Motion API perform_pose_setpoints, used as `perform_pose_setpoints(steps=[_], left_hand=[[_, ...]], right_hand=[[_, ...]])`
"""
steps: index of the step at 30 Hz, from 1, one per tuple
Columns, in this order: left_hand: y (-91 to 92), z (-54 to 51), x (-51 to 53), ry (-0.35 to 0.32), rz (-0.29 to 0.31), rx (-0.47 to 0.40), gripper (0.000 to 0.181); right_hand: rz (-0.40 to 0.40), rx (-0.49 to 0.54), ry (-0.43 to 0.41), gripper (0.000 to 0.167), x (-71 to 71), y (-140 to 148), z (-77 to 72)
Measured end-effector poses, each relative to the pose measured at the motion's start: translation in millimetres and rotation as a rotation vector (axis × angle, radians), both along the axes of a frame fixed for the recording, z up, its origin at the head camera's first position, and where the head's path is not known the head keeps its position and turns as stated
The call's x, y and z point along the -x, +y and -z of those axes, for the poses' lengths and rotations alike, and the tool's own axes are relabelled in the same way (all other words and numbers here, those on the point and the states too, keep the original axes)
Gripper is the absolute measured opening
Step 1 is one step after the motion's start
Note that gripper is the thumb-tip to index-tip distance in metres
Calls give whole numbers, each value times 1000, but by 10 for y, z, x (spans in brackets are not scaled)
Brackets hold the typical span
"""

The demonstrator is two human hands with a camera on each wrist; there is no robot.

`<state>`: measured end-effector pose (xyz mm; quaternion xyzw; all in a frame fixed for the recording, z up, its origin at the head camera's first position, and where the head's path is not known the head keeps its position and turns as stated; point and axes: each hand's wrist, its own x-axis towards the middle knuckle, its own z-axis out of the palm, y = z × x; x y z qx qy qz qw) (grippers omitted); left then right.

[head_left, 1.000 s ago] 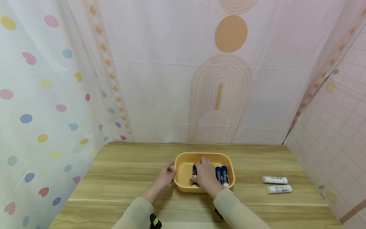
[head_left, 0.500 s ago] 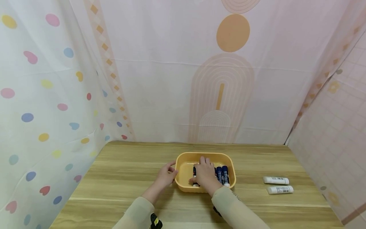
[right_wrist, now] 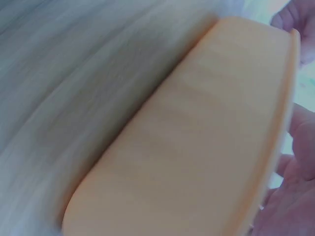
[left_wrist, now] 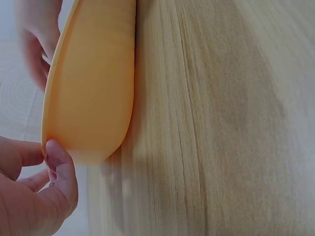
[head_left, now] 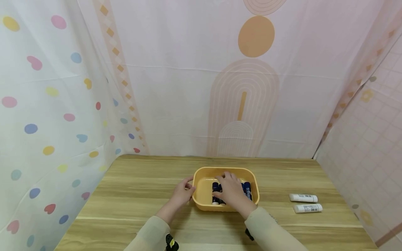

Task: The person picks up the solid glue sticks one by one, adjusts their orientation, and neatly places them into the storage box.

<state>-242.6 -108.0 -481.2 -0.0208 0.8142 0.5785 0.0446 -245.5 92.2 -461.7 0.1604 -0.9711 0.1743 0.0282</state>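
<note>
A yellow plastic basin (head_left: 202,194) stands on the table, with several dark blue tubes (head_left: 247,189) lying side by side in it. Some tubes are partly hidden under my right hand. At the basin's left end my left hand (head_left: 182,194) pinches the rim, its thumb (left_wrist: 60,160) against the outer wall in the left wrist view. My right hand (head_left: 231,190) reaches over the near rim into the basin, fingers spread above the tubes. Two tubes show left of it, one with a white end (head_left: 215,203). In the right wrist view the basin wall hides most of the fingertips.
Two white tubes with printed labels, a far one (head_left: 303,198) and a near one (head_left: 308,208), lie on the wooden table (head_left: 141,195) right of the basin. Patterned curtains (head_left: 176,104) hang behind the table and along both sides.
My right hand has shifted to the right inside the basin, uncovering more of the tubes on the left. The left hand has stayed at the rim.
</note>
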Motion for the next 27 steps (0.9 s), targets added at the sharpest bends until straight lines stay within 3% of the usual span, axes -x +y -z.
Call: perform_pose_setpoints(steps=[9,13,17,23,27], left_hand=[[12,-24,-15,-1,3,-13,43],[15,-41,-17,-8,4,-15,43],[13,-43,-15,-19,-1,-17,43],[6,-41,-11,-8,-3,-5,42],[1,-46,-6,-8,-6,-5,43]], right_hand=[[-147,199,130,60,-65,722,-71],[-155,259,99,62,-123,1135,-44],[-110,251,83,63,-206,1519,-4],[-77,123,161,60,-287,2036,130],[-79,74,164,57,-319,2339,178]])
